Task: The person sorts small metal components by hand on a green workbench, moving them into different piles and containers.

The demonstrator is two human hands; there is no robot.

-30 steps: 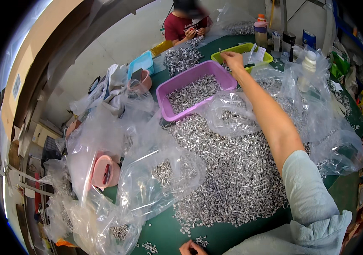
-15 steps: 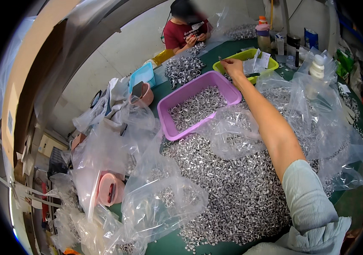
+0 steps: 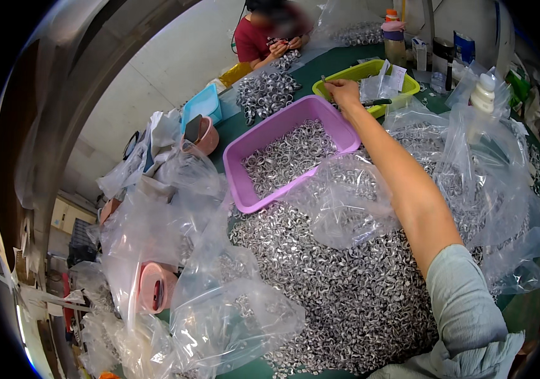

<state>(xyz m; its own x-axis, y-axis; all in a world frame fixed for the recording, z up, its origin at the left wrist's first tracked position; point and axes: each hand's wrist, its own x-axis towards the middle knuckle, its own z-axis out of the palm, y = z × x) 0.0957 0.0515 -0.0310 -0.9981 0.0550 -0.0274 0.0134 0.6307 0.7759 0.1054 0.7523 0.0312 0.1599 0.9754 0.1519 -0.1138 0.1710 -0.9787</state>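
Observation:
My right hand point(image 3: 344, 92) reaches far forward to the near left corner of a lime-green basket point(image 3: 408, 88). Its fingers are closed, and a small greyish piece shows at the fingertips, too small to name. Just nearer and to the left stands a purple plastic basin point(image 3: 235, 180), partly filled with small silvery metal rings point(image 3: 289, 155). Below my forearm a large heap of small curved metal pieces point(image 3: 346, 297) spreads over the green table. My left hand is out of the picture.
Clear plastic bags point(image 3: 238, 316) lie left, in the middle and right. A pink cup point(image 3: 157, 287), a pink tub point(image 3: 204, 139) and a blue tray point(image 3: 204, 104) line the left. Across the table a person point(image 3: 260, 38) handles rings beside a pile point(image 3: 267, 95). Bottles point(image 3: 394, 44) stand at the back.
The whole view has shifted slightly, with the basin and heap lying a little further left. My right hand stays at the green basket's corner, fingers still closed.

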